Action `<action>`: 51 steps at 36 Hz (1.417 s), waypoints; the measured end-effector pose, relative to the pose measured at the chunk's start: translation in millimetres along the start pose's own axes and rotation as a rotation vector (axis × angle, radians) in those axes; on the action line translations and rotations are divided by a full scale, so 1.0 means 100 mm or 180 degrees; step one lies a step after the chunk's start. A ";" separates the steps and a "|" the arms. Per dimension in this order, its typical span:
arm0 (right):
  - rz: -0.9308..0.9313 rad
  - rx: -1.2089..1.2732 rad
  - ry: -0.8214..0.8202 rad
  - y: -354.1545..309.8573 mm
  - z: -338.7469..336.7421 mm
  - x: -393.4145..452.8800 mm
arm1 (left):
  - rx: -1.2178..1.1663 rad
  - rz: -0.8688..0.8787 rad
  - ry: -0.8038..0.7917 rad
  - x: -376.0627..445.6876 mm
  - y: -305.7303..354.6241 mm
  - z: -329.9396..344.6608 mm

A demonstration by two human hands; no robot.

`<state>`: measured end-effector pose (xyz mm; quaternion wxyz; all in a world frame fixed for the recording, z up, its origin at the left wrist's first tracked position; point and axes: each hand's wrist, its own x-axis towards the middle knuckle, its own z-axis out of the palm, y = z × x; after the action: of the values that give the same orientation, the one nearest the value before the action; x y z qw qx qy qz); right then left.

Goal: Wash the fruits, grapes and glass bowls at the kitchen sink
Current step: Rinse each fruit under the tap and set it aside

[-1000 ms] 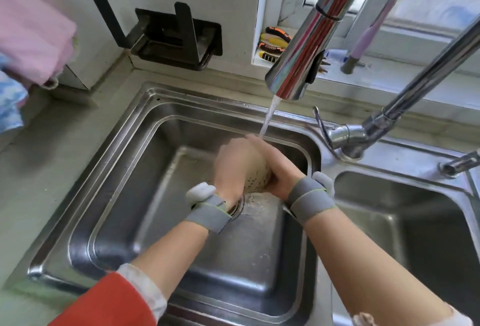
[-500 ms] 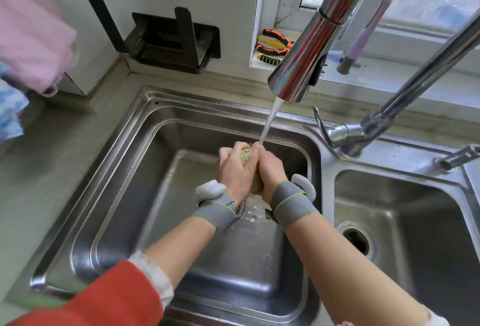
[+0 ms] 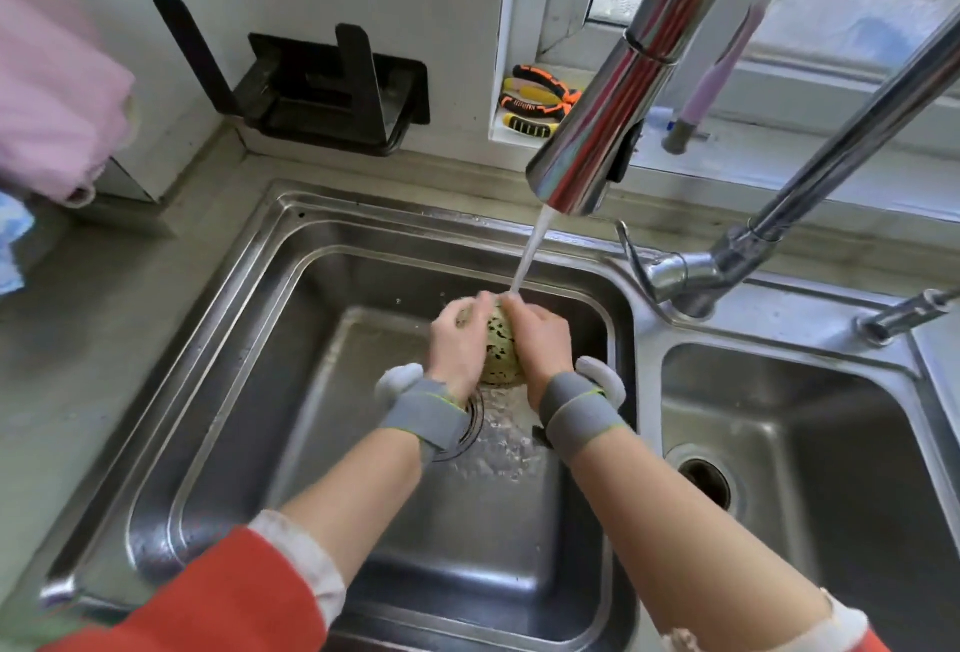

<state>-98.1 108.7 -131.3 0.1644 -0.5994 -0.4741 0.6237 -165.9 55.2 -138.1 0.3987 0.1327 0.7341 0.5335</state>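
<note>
Nearest the camera I see a red sleeve (image 3: 208,599) on the left forearm and a bare right forearm, both reaching forward over the left sink basin (image 3: 218,443). Each wrist carries a grey wristband (image 3: 423,412).

Left hand (image 3: 457,345) and right hand (image 3: 537,339): both sets of fingers are curled round a pale yellow-green fruit with dark speckles (image 3: 500,347), which sits between the two palms. Left fingers (image 3: 480,303) wrap over its top left; the right fingers (image 3: 514,306) cover its top right. Only a strip of the fruit shows between the hands. I cannot tell what kind of fruit it is.

Directly below the hands, water splashes onto the basin floor around the drain (image 3: 475,423).

Just above the fingertips, a water stream (image 3: 530,254) falls from the chrome faucet head (image 3: 587,152) and lands where the fingers meet over the fruit.

To the right of the hands: the faucet base (image 3: 691,277), then the right sink basin (image 3: 779,417) with its own drain opening (image 3: 704,482).

Beyond the fingers, on the back wall, a black holder (image 3: 332,90). On the window sill, orange-and-yellow pliers (image 3: 535,100). Far left of the hands, a pink cloth (image 3: 52,95) hangs over the grey desk (image 3: 78,339).
</note>
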 end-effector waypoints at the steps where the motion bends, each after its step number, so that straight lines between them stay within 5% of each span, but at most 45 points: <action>1: 0.0502 0.0335 -0.0128 -0.01 0.00 0.02 | 0.0433 0.0514 0.0122 -0.03 -0.03 0.03; 3: 0.1044 0.0753 -0.0390 -0.04 0.00 0.05 | 0.0960 0.1262 0.0197 -0.10 -0.08 0.03; 5: 0.0827 0.0691 -0.0364 -0.05 0.01 0.05 | 0.0844 0.1372 0.0217 -0.10 -0.12 -0.01; 11: -0.0752 -0.0947 0.0305 -0.01 0.01 -0.06 | -0.0323 -0.1162 -0.0698 0.18 0.03 -0.11; 15: -0.1357 -0.1218 0.0345 0.05 0.03 -0.11 | -0.0150 -0.1648 -0.1135 0.27 0.16 -0.15; 19: -0.0196 0.0068 0.0370 -0.01 0.03 0.01 | 0.0631 -0.0014 -0.0290 0.20 0.18 -0.02; 22: 0.1163 0.1093 -0.0639 -0.07 -0.04 0.03 | 0.1255 0.1139 -0.0265 0.03 0.13 -0.01; 25: 0.1057 0.1272 -0.0887 -0.06 -0.09 0.04 | 0.1506 0.1437 -0.0268 0.01 0.06 -0.04; 29: 0.0330 0.0469 -0.0075 -0.05 -0.04 0.06 | 0.1139 0.0427 -0.0246 0.11 0.13 0.04; 33: -0.1307 -0.0682 0.0494 0.04 0.01 -0.02 | -0.0591 -0.1754 -0.0926 0.17 0.25 -0.01; 36: -0.2314 -0.1174 0.0396 0.07 0.01 -0.06 | -0.1353 -0.1988 -0.0975 0.20 0.20 -0.05; 39: -0.1829 -0.0886 0.0185 0.02 -0.02 0.01 | -0.1400 -0.1464 -0.0747 0.21 0.11 0.04; 45: 0.0737 0.0743 -0.0551 -0.07 -0.09 0.11 | -0.0093 0.0049 -0.0306 0.03 0.01 0.03; 48: 0.0550 0.0680 -0.0497 -0.04 0.00 0.12 | -0.0041 0.0118 -0.0395 -0.15 0.13 0.01; 51: -0.0163 0.0060 -0.0152 0.01 0.10 0.03 | -0.0341 -0.0612 -0.0626 -0.23 0.27 -0.02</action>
<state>-107.3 106.5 -135.0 0.1746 -0.5705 -0.4871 0.6379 -158.8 50.4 -103.3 0.5244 0.0919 0.6712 0.5158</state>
